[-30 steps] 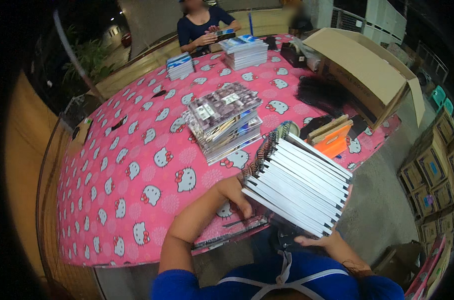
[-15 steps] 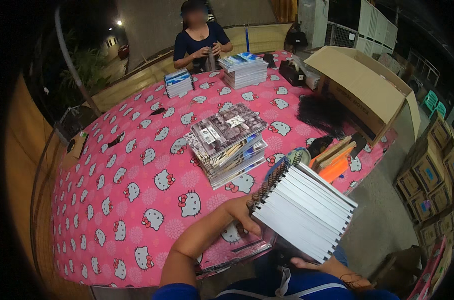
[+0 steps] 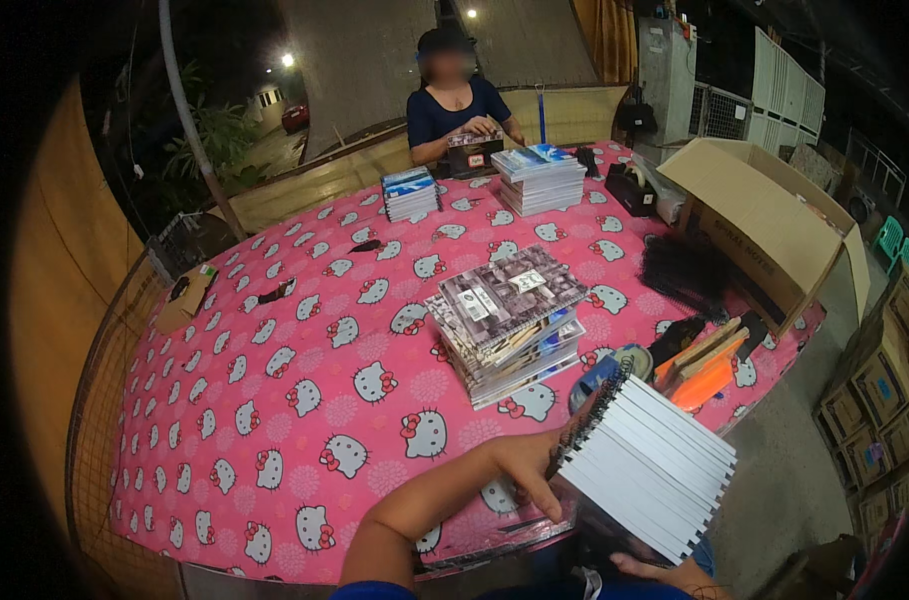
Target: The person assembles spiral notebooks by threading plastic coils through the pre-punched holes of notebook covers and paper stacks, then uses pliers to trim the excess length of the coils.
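Observation:
I hold a thick bundle of spiral notebooks (image 3: 649, 465) at the table's near edge, white page edges up and black coils along its upper left side. My left hand (image 3: 529, 468) is closed around the bundle's left side near the coils, its thumb in front. My right hand (image 3: 659, 572) supports it from below; most of its fingers are hidden. Just beyond lies a stack of notebooks (image 3: 509, 310) with a grey patterned cover on top.
A pink patterned tablecloth (image 3: 274, 400) covers the table. Across it a person (image 3: 459, 105) handles a dark notebook beside two stacks of blue-covered notebooks (image 3: 542, 185). To the right are loose black coils (image 3: 682, 275), an orange item (image 3: 702, 372), an open carton (image 3: 759, 225) and stacked boxes (image 3: 874, 390).
The whole view has shifted, so things sit farther right and lower. Both my hands keep their hold on the bundle. The person opposite now has a dark notebook standing upright on the table.

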Motion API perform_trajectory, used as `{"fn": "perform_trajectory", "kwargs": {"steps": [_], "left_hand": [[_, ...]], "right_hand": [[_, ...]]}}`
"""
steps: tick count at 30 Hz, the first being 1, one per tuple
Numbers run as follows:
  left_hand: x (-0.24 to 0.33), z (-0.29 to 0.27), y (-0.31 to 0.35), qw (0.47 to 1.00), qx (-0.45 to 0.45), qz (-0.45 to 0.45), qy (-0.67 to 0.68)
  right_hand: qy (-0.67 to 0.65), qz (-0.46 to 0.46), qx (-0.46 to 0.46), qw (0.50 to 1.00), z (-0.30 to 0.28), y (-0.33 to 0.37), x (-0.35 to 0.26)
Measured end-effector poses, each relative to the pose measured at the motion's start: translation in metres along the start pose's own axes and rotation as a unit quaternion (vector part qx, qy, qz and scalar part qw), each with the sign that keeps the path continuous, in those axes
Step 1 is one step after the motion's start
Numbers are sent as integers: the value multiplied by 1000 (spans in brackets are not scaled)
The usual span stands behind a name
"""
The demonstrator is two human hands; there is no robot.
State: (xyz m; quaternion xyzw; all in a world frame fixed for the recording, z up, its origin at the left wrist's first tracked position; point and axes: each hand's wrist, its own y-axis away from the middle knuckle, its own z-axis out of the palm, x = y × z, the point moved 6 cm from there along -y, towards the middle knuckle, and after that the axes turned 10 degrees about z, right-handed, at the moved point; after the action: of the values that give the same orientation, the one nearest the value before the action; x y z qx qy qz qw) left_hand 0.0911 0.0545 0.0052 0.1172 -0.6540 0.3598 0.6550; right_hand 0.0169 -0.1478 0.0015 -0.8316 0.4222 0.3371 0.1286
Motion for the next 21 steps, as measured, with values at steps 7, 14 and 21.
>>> {"fn": "perform_trajectory", "kwargs": {"steps": [7,14,21], "left_hand": [[-30,2,12,983,135,39,115],[-33,-7,13,996,-49,70,-34],[-47,2,22,923,-145,205,-291]], "right_hand": [[-178,249,-42,951,30,14,25],[-225,58,-7,973,16,7,-28],[-888,254,-354,148,121,6,33]]}}
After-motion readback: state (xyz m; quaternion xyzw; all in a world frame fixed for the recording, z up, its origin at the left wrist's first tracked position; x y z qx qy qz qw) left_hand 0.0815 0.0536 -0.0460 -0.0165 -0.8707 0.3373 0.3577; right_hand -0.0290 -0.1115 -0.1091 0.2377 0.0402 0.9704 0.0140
